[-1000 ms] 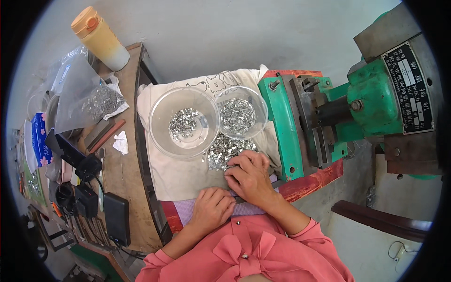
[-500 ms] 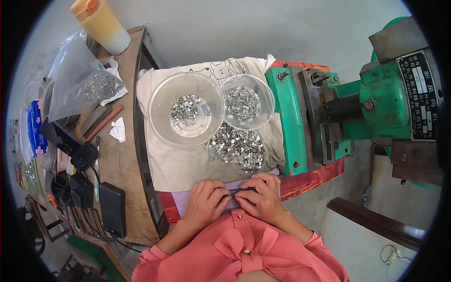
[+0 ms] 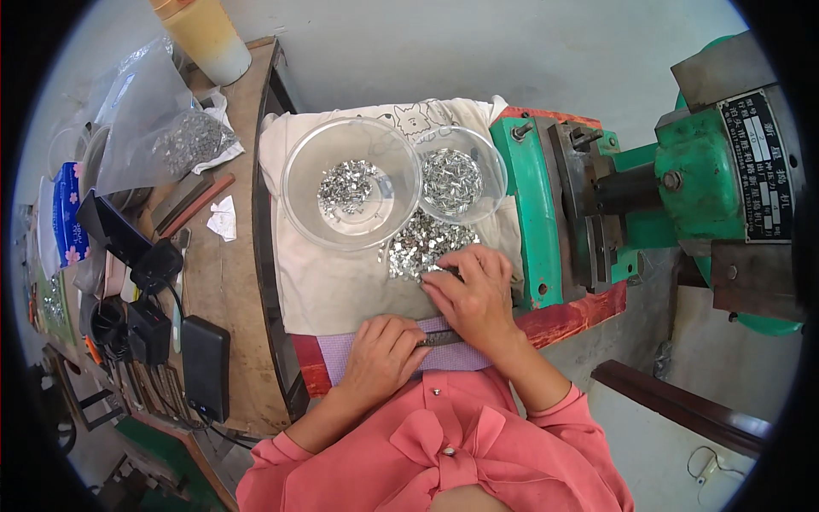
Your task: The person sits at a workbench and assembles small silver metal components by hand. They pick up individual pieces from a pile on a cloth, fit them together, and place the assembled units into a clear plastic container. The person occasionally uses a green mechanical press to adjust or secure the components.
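My left hand [image 3: 381,354] is closed, its fingers curled round one end of a dark, narrow metal bar [image 3: 442,338] that lies across a lilac cloth [image 3: 341,346]. My right hand [image 3: 479,299] is off the bar and reaches over the near edge of a pile of small shiny metal pieces [image 3: 418,247]. Its thumb and forefinger are drawn together at the pile; whatever is between them is too small to make out. Beyond the pile stand a large clear plastic tub [image 3: 294,205] with small metal chips inside and a smaller clear tub [image 3: 499,188] holding short metal pins.
A green press machine [image 3: 699,188] rises on the right, its base beside the pale cloth [image 3: 299,299]. To the left, a wooden table [image 3: 222,299] carries a black power bank [image 3: 206,367], cables, a clear bag of metal bits [image 3: 188,141] and a yellow-and-white bottle [image 3: 209,43].
My right hand has left the bar and moved forward to the metal pile. My left hand keeps hold of the bar, which now shows more. The whole view has shifted slightly.
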Motion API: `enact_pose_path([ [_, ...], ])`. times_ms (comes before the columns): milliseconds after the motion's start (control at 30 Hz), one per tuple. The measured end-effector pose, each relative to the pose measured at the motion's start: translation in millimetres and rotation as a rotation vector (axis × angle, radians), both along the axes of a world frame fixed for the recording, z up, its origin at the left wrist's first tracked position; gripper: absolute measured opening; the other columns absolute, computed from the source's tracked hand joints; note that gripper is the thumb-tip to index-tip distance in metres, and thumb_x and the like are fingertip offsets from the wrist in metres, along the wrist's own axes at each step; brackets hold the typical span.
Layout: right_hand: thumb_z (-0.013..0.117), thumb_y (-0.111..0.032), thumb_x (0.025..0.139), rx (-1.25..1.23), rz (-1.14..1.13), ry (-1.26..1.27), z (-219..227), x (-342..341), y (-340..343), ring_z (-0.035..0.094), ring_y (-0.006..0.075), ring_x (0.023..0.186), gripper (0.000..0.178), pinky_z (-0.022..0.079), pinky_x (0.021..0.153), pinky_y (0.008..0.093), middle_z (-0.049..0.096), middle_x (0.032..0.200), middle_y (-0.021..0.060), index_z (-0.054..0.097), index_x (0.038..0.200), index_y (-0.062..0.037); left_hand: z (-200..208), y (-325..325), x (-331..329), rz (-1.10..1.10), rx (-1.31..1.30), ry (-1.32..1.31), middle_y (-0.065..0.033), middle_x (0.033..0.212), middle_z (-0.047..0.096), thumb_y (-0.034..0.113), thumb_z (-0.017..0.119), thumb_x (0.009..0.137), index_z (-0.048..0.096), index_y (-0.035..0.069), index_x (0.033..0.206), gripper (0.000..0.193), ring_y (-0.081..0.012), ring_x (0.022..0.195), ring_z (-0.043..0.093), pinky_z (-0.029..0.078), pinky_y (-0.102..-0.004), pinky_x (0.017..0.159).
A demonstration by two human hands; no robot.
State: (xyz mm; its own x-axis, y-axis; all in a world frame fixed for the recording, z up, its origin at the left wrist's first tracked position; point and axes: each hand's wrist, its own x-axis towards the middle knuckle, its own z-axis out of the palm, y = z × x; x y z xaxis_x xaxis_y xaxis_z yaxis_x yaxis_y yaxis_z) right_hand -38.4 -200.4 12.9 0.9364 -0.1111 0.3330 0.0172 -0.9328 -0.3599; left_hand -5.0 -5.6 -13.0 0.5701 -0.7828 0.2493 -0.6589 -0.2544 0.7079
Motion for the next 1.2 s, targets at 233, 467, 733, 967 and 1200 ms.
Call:
enact_pose_path([
  [233,0.079,-0.015,0.073,-0.06,0.019,-0.024,-7.0,8.5,1.2,0.057,0.0236,0.107,0.016,0.038,0.095,0.0429,0.064,0.102,-0.0008,0.071,0.086,-0.0135,13.6,2.2,23.0,-0.111,0.043,0.083,-0.0097,0.105,0.061,0.017,0.085,0.07,0.061,0.006,0.103,0.042,-0.031,0.095,0.058,0.047,-0.0415,0.082],
  [467,0.081,-0.012,0.072,0.037,0.018,-0.014,-3.6,3.4,0.5,0.057,0.0257,0.104,0.018,0.038,0.093,0.0431,0.065,0.099,-0.0008,0.071,0.087,-0.012,4.4,-0.9,49.2,-0.288,0.004,0.163,-0.0091,0.106,0.06,0.021,0.089,0.065,0.061,0.006,0.101,0.048,-0.0315,0.094,0.057,0.048,-0.0411,0.082],
  [733,0.079,-0.012,0.076,0.079,0.079,0.082,4.6,1.3,-5.0,0.057,0.0251,0.103,0.015,0.04,0.092,0.0433,0.063,0.1,0.0008,0.071,0.089,-0.0116,13.6,1.2,54.3,-0.368,0.09,0.17,-0.0084,0.107,0.056,0.023,0.088,0.067,0.058,0.005,0.102,0.049,-0.03,0.1,0.056,0.048,-0.0413,0.087],
  [967,0.078,-0.01,0.077,0.09,0.004,0.114,14.7,-15.6,-12.8,0.058,0.0254,0.1,0.019,0.041,0.091,0.0421,0.063,0.098,0.0021,0.073,0.095,-0.0115,11.0,4.6,54.7,-0.373,0.103,0.167,-0.0099,0.111,0.06,0.02,0.088,0.067,0.058,0.005,0.102,0.048,-0.0318,0.098,0.057,0.048,-0.0412,0.085],
  [1200,0.08,-0.008,0.077,0.151,-0.048,0.058,7.5,-32.7,-16.0,0.06,0.025,0.094,0.02,0.042,0.085,0.0396,0.064,0.096,0.0025,0.074,0.096,-0.0107,14.0,2.2,54.4,-0.368,0.095,0.151,-0.0101,0.11,0.06,0.018,0.087,0.069,0.058,0.005,0.102,0.046,-0.032,0.098,0.057,0.048,-0.0409,0.085],
])
